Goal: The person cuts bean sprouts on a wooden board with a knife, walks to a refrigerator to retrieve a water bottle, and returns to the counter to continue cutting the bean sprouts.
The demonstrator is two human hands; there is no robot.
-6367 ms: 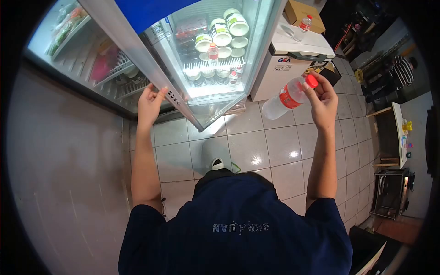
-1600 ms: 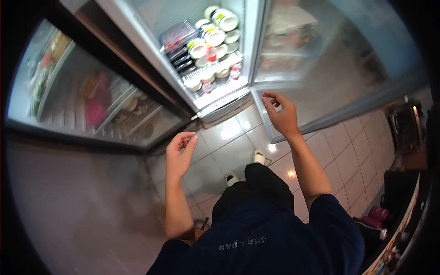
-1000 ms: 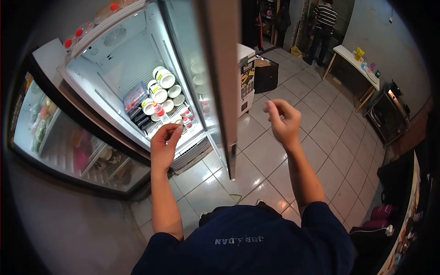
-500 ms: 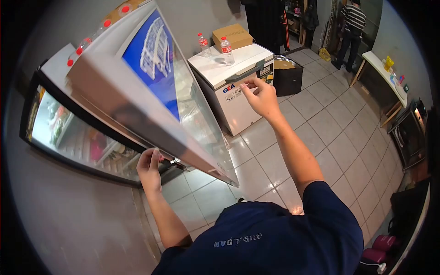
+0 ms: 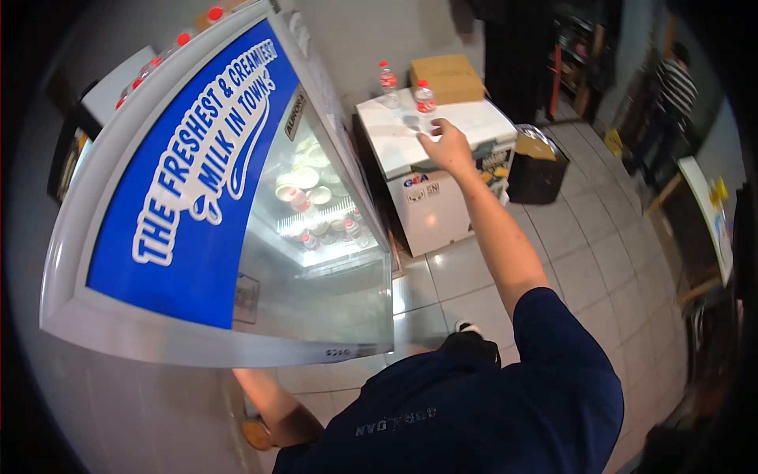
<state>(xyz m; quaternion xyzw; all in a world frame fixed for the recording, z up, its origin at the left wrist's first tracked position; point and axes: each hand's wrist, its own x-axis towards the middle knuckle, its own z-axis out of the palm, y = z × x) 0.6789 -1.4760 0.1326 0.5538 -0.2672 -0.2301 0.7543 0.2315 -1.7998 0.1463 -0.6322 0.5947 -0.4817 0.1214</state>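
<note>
My right hand [image 5: 448, 148] reaches out over the front edge of a white chest freezer [image 5: 387, 146]. Its thumb and fingers are apart, holding nothing, just below a clear water bottle [image 5: 425, 101] with a red cap. A second red-capped bottle [image 5: 388, 85] stands behind it to the left. On my left is an upright display fridge's glass door [image 5: 316, 292], with a white frame and a blue milk banner [image 5: 197, 174]. My left forearm passes under the door's lower edge, and the door hides that hand.
A cardboard box [image 5: 448, 77] sits on the freezer. Beside it stands a dark bin [image 5: 538, 170]. Red-capped bottles line the fridge top [image 5: 183, 39]. At right is a narrow white table [image 5: 703, 209]; a person [image 5: 667, 103] in a striped top stands farther back.
The fridge door has swung left, its front turning toward me and covering the interior and my left hand. My right hand has come closer to the front bottle. The camera view has shifted.
</note>
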